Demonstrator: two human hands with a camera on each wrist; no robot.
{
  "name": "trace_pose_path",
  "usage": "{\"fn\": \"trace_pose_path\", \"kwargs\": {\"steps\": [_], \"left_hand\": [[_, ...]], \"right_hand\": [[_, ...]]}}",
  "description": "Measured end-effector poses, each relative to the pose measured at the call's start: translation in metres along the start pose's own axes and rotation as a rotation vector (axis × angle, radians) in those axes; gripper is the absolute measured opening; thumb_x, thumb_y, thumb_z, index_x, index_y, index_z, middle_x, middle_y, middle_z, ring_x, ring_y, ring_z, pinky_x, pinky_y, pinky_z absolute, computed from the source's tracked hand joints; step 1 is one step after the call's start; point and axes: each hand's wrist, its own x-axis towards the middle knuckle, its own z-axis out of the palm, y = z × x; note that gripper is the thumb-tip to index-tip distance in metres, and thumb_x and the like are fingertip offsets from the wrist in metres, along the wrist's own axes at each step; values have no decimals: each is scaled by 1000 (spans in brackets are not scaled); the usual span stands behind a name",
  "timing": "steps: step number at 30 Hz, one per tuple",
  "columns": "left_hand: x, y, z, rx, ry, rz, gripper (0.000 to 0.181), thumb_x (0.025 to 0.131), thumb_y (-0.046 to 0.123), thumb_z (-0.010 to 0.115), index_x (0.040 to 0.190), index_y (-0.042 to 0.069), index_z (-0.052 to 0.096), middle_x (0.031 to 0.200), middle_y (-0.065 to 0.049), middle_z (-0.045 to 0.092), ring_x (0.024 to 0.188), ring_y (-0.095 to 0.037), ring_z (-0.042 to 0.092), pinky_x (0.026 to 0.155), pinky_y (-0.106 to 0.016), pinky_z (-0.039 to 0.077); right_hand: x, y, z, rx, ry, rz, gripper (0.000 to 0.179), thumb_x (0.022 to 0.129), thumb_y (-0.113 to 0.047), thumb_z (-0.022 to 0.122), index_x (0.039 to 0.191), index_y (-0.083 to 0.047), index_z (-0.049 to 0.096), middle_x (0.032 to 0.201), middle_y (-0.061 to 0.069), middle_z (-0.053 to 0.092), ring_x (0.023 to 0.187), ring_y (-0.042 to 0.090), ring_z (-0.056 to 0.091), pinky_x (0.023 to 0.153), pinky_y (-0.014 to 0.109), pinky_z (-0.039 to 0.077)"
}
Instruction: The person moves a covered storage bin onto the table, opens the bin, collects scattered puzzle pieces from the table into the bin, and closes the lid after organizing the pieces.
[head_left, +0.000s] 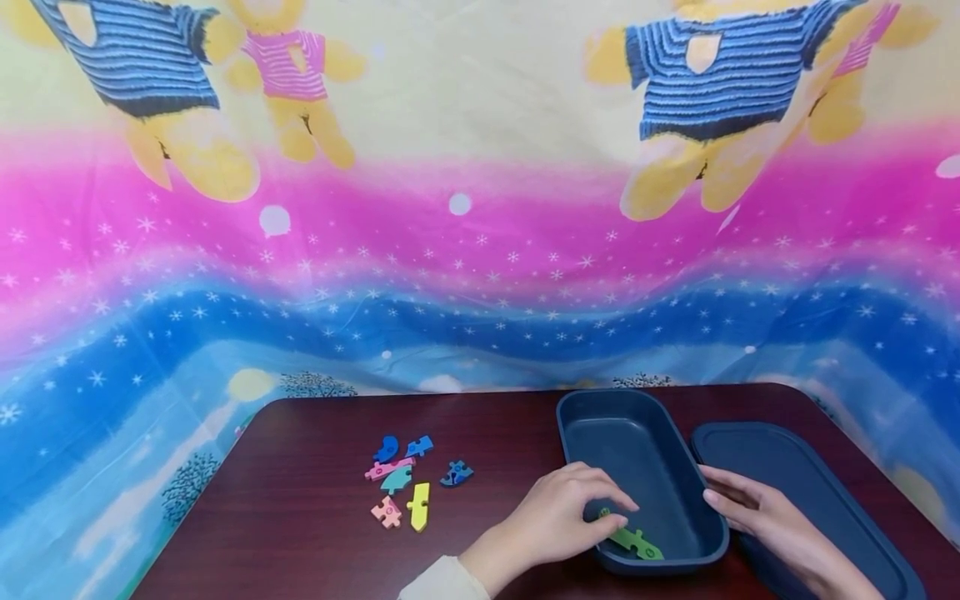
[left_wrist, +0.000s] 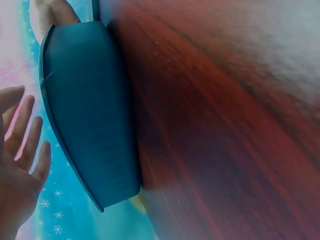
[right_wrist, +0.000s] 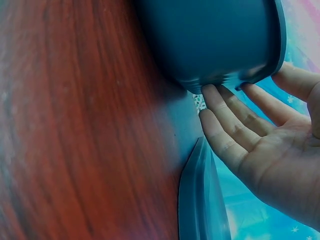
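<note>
A dark blue rectangular box (head_left: 622,450) sits on the table, with a green puzzle piece (head_left: 637,543) in its near end. Over the box's near left rim reaches my left hand (head_left: 555,517), thumb and fingers apart above the green piece and partly covering it. In the left wrist view, the fingers of that hand (left_wrist: 22,160) are spread and hold nothing. My right hand (head_left: 772,517) touches the box's right side. From the right wrist view, its fairly straight fingers (right_wrist: 227,120) rest against the outer wall, and the thumb is at the rim.
A dark blue lid (head_left: 810,492) lies flat to the right of the box, partly beneath my right hand. Left of the box are several puzzle pieces, including a yellow piece (head_left: 420,507), a pink-orange piece (head_left: 387,512) and a teal piece (head_left: 397,478). A printed cloth (head_left: 480,250) hangs behind the table.
</note>
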Motion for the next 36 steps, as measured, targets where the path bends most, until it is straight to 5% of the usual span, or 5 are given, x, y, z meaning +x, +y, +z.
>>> {"fn": "trace_pose_path", "kwargs": {"steps": [8, 36], "left_hand": [[-14, 1, -13, -47, 61, 94, 17, 97, 27, 66, 111, 26, 75, 106, 18, 65, 99, 3, 56, 77, -4, 37], [-57, -10, -54, -51, 65, 53, 17, 96, 26, 68, 112, 26, 73, 105, 19, 64, 101, 5, 54, 82, -12, 45]], "right_hand": [[0, 0, -3, 5, -3, -6, 79, 102, -45, 51, 154, 7, 21, 153, 35, 24, 131, 47, 43, 94, 46, 50], [-1, 2, -1, 14, 3, -7, 78, 102, -44, 53, 153, 7, 24, 152, 34, 28, 130, 47, 44, 93, 47, 51]]}}
